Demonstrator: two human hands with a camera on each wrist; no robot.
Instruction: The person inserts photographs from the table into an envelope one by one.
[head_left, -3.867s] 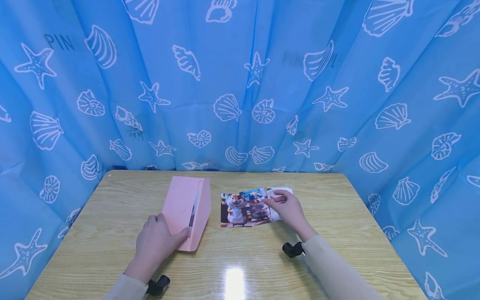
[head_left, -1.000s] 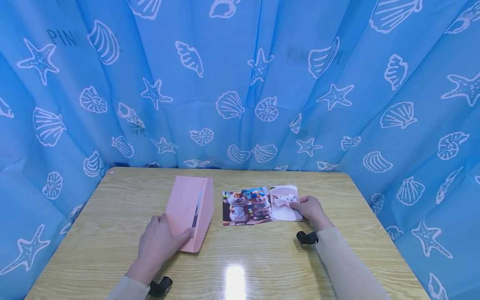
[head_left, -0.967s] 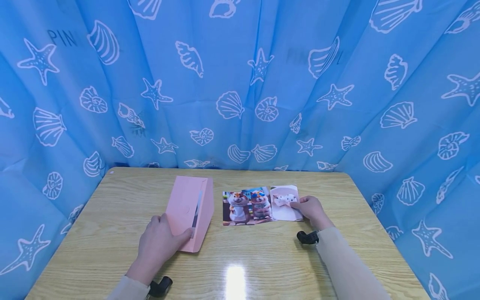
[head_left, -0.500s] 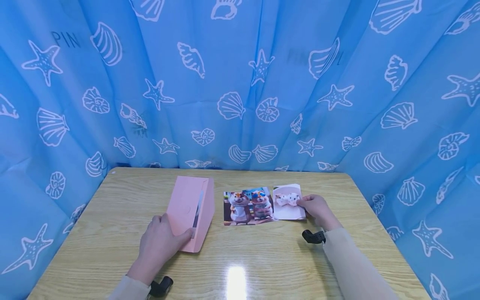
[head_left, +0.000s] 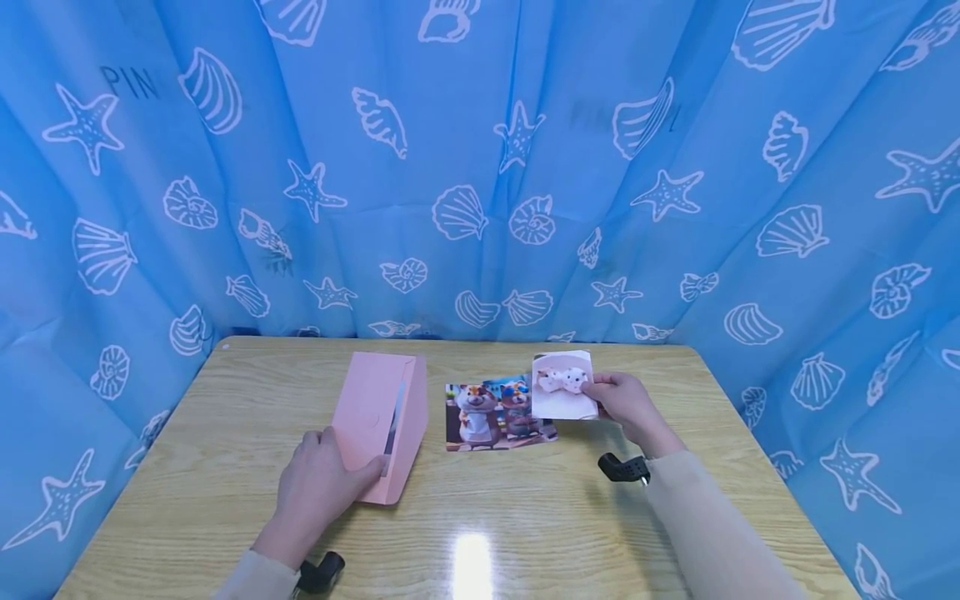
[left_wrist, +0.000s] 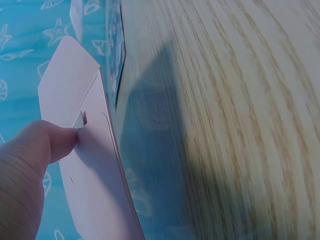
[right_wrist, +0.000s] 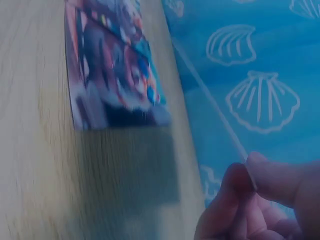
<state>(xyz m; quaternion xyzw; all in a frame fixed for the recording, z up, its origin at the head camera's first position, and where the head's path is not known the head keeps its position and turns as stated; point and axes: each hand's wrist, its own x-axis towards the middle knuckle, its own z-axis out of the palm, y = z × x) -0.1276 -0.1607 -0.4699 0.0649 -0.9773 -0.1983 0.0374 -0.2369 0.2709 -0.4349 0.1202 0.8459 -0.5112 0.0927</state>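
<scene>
My left hand [head_left: 318,483] grips a pink envelope [head_left: 367,417], thumb at its slot, where a picture edge shows inside. In the left wrist view, the thumb [left_wrist: 55,140] presses at the envelope's [left_wrist: 95,170] opening; its flap stands unfolded. My right hand [head_left: 628,410] pinches a photo card [head_left: 558,404] with two small white spotted animals by its right edge, raised off the table. In the right wrist view this card [right_wrist: 210,95] is seen edge-on between thumb and fingers. Two overlapping hamster photos [head_left: 474,421] lie on the table, the right one partly behind the raised card.
A wood-grain table [head_left: 480,492] lies beneath everything, with a bright light reflection near its front. Blue curtains [head_left: 480,167] with white shell and starfish prints hang behind and at both sides.
The right hand first slid the animal card to the right from the other photos, then lifted it and moved it up and left. The left hand and envelope stay in place.
</scene>
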